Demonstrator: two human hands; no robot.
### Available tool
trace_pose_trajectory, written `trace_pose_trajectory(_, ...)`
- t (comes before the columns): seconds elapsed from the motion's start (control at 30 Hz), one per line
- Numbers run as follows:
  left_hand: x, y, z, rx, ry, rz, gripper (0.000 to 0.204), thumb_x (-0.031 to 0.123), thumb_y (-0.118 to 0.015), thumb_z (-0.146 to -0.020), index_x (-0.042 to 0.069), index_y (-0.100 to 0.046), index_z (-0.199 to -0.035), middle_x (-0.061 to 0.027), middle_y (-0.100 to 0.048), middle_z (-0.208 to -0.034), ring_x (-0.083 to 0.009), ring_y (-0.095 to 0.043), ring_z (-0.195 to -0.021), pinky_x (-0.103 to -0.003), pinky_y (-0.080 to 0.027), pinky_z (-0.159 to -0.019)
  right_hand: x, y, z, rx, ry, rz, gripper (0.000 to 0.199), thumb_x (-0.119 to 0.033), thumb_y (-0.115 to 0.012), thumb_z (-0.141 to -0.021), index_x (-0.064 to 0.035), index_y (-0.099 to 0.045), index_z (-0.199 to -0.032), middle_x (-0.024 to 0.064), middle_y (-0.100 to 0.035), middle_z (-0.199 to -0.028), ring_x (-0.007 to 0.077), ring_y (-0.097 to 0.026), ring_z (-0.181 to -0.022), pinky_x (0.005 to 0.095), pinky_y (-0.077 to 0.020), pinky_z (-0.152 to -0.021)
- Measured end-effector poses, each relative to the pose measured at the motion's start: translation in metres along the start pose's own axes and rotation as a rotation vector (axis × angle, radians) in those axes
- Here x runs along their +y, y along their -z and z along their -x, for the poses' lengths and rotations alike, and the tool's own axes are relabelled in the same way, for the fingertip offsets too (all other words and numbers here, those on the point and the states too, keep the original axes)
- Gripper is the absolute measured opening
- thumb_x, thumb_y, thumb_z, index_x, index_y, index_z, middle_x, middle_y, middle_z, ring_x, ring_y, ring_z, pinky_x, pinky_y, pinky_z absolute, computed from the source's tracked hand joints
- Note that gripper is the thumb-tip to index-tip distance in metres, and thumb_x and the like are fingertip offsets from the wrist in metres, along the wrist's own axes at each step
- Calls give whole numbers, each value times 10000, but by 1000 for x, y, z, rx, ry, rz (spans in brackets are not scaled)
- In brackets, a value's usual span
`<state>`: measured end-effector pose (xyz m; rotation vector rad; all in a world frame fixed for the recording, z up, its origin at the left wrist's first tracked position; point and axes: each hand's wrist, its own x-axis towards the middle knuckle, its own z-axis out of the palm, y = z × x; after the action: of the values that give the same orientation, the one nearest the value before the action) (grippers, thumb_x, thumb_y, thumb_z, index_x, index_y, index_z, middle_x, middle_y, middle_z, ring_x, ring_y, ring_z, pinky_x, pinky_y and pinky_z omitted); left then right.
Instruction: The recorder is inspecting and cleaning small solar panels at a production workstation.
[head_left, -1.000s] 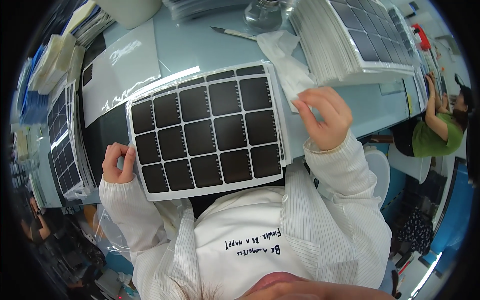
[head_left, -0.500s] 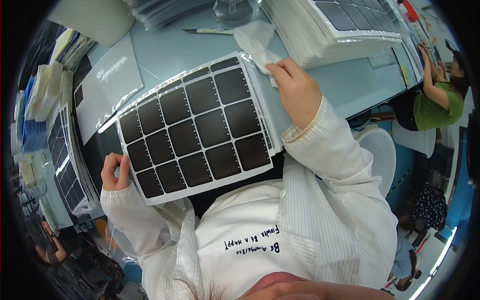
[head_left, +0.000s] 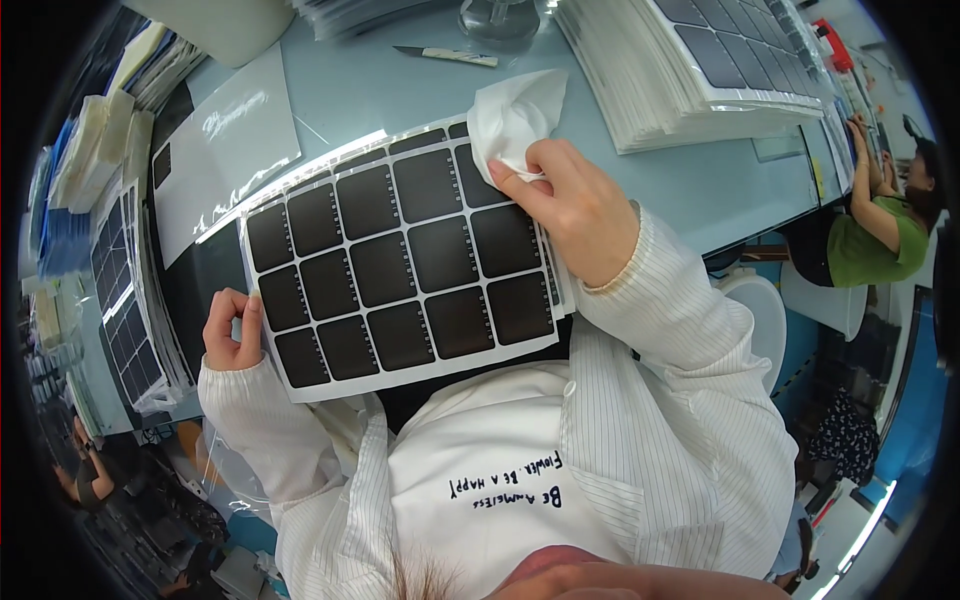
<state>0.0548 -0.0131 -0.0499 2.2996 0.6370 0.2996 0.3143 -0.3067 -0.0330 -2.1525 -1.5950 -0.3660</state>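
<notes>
In front of me lies a white sheet (head_left: 458, 215) printed with rows of black rounded squares (head_left: 383, 270), on top of other sheets whose edges show at its far and right sides. My left hand (head_left: 232, 328) pinches the sheet's left edge between thumb and curled fingers. A crumpled white wiping cloth (head_left: 512, 115) is gripped in my right hand (head_left: 583, 208), over the sheet's upper right corner. The cloth covers part of a black square there.
A craft knife (head_left: 450, 56) lies beyond the sheet, near a clear glass bottle (head_left: 498, 18). A tall stack of sheets (head_left: 650, 85) stands at the far right. At left are a glossy white sheet (head_left: 235, 140) and another stack (head_left: 130, 300). A person in green (head_left: 885, 225) sits at right.
My right hand has brought the cloth from beyond the sheet's right corner onto its upper right squares. The left hand keeps its hold on the left edge.
</notes>
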Motion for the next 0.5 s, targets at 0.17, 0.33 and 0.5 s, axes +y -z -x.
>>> trace_pose_trajectory(0.17,0,-1,0,22,-12,14,215,84,-564,-865,-13,-461,-704,-43,-426,-666,-122,-395,-617,-252,-347,-600,11,4,1,37,-19,107,396,83,-574,-704,-56,-627,-1071,103,-486,-841,225,-535,-718,296,-470,-609)
trace_pose_trajectory(0.33,10,-3,-2,63,-32,-12,208,71,-579,-841,-21,-467,-693,-50,-438,-664,-133,-413,-610,-257,-357,-592,34,4,10,115,-296,116,366,109,-548,-733,-33,-621,-1062,105,-509,-886,213,-536,-694,290,-459,-597)
trace_pose_trajectory(0.5,7,0,-2,47,-27,-20,250,127,-568,-860,2,-437,-688,-15,-418,-642,-101,-380,-612,-231,-324,-594,14,26,18,267,-340,-17,274,55,-584,-767,-14,-620,-1030,90,-529,-875,162,-510,-621,252,-433,-577)
